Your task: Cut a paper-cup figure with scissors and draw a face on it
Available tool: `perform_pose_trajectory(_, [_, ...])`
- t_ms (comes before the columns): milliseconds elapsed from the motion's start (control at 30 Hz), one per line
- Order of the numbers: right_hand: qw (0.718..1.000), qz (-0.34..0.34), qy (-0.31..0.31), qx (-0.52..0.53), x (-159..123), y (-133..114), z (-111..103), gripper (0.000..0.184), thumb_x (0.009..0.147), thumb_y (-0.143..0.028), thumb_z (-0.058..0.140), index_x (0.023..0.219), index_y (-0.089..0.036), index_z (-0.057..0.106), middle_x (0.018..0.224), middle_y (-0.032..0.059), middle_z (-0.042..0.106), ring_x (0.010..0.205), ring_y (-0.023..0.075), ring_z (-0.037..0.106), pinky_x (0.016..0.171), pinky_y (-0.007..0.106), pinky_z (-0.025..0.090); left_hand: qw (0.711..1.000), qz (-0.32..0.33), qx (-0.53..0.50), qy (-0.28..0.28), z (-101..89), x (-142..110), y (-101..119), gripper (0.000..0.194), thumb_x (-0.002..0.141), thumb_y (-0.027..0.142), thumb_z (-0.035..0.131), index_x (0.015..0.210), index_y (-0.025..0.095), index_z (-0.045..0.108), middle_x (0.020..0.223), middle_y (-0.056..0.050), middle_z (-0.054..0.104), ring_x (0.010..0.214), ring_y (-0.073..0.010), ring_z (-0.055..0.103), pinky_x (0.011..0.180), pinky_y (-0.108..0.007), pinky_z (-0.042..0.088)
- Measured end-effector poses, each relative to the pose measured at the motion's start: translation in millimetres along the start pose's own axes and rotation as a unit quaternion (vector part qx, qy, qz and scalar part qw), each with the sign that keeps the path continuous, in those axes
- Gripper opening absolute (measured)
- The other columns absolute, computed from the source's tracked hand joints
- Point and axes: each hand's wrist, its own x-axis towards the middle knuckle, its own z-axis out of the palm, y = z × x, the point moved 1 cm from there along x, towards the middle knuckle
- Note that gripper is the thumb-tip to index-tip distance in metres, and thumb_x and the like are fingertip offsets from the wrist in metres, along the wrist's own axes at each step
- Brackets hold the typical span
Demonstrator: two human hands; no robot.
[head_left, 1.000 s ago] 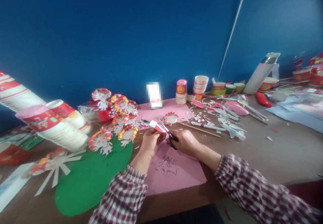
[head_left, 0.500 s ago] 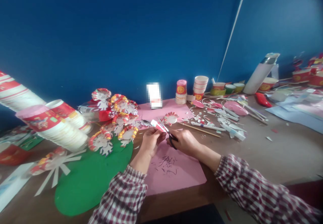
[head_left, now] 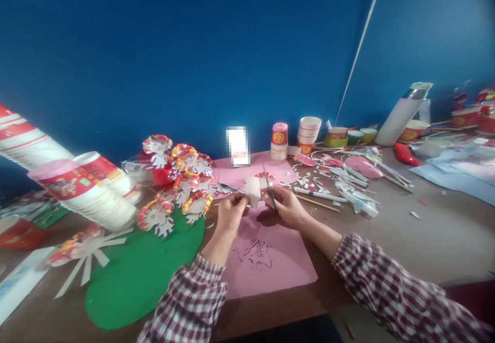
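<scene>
My left hand [head_left: 231, 213] pinches a small white paper piece [head_left: 252, 191] above a pink sheet [head_left: 270, 260] on the brown table. My right hand [head_left: 286, 209] is closed round black-handled scissors [head_left: 270, 194], whose blades point up beside the paper piece. Thin dark paper slivers [head_left: 255, 250] lie on the pink sheet under my hands. Both sleeves are red-and-white checked.
A green paper oval [head_left: 139, 276] lies at the left. Behind it stand paper-cup flower figures [head_left: 181, 178] and lying stacks of paper cups [head_left: 88, 193]. Upright cups [head_left: 308, 132] and scraps and sticks [head_left: 340, 183] lie at the back right, against a blue wall.
My left hand turned the paper piece so its white side faces me. The scissors swung from lying sideways against the paper to pointing up. Both hands rose slightly.
</scene>
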Motion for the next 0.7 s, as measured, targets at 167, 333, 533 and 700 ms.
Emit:
perform_pose_trajectory(167, [0.976, 0.024, 0.008, 0.216, 3.0, -0.8, 0.6, 0.047, 0.065, -0.035, 0.078, 0.105, -0.017, 0.060, 0.079, 0.0010, 0.064, 0.067, 0.0142, 0.059, 0.060, 0.026, 0.047, 0.991, 0.071, 0.106, -0.045, 0.4, 0.0, -7.9, 0.014, 0.063, 0.027, 0.072, 0.071, 0.016, 0.067, 0.054, 0.001, 0.060, 0.046, -0.0104, 0.052, 0.045, -0.021, 0.038])
perform_pose_trajectory(333, [0.957, 0.053, 0.027, 0.282, 2.9, 0.1, 0.0, 0.044, 0.062, -0.031, 0.080, 0.099, -0.018, 0.062, 0.078, 0.0014, 0.066, 0.063, 0.0141, 0.060, 0.056, 0.025, 0.047, 0.993, 0.043, 0.080, -0.080, 3.7, -3.6, -8.2, 0.019, 0.065, 0.030, 0.071, 0.078, 0.016, 0.068, 0.062, 0.000, 0.064, 0.050, -0.0115, 0.056, 0.048, -0.021, 0.042])
perform_pose_trajectory(533, [0.951, 0.079, 0.030, 0.297, 4.0, 4.0, -0.4, 0.040, 0.060, -0.029, 0.082, 0.093, -0.017, 0.063, 0.075, 0.0007, 0.067, 0.062, 0.0126, 0.060, 0.054, 0.023, 0.047, 0.995, -0.039, -0.012, -0.088, 6.6, -5.6, -4.3, 0.020, 0.063, 0.032, 0.072, 0.071, 0.016, 0.064, 0.049, 0.003, 0.056, 0.044, -0.0078, 0.049, 0.044, -0.018, 0.037])
perform_pose_trajectory(700, [0.944, 0.090, 0.025, 0.316, 3.4, 1.8, 0.6, 0.039, 0.058, -0.032, 0.082, 0.087, -0.016, 0.062, 0.068, 0.0008, 0.066, 0.054, 0.0128, 0.058, 0.049, 0.023, 0.046, 0.996, -0.016, 0.011, -0.092, 6.0, -6.5, -3.1, 0.021, 0.065, 0.034, 0.072, 0.074, 0.016, 0.066, 0.052, 0.002, 0.058, 0.046, -0.0084, 0.051, 0.046, -0.018, 0.038])
